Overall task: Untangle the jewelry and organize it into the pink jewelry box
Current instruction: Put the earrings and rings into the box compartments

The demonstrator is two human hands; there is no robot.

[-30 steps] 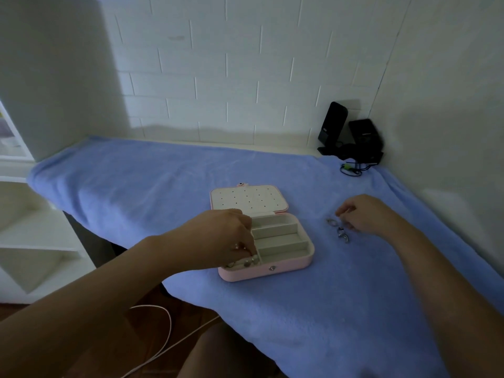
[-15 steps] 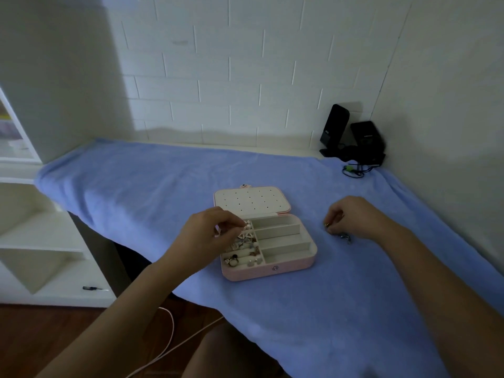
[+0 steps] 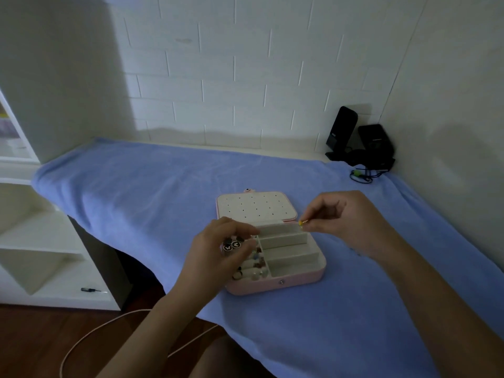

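The pink jewelry box (image 3: pixel 281 285) lies open on the blue towel, its white dotted lid (image 3: pixel 256 207) laid back. Rings and small pieces (image 3: pixel 255 264) fill its left ring rolls; the three right compartments look bare. My left hand (image 3: pixel 218 252) hovers over the box's left side and holds small black-and-white pieces (image 3: pixel 231 245) in its curled fingers. My right hand (image 3: pixel 346 222) is raised over the box's far right corner and pinches a tiny yellow-tipped earring (image 3: pixel 302 222) between thumb and finger.
The blue towel (image 3: pixel 136 192) covers the whole tabletop. Two black speakers (image 3: pixel 360 140) with a cable stand in the back right corner by the wall. White shelves (image 3: pixel 35 241) stand left, with a small screwdriver (image 3: pixel 92 290) on one. A white cord (image 3: pixel 90 334) lies on the floor.
My right hand lifted off the towel and moved left to the box's corner with the small earring. My left hand rose from the ring rolls holding black-and-white pieces.
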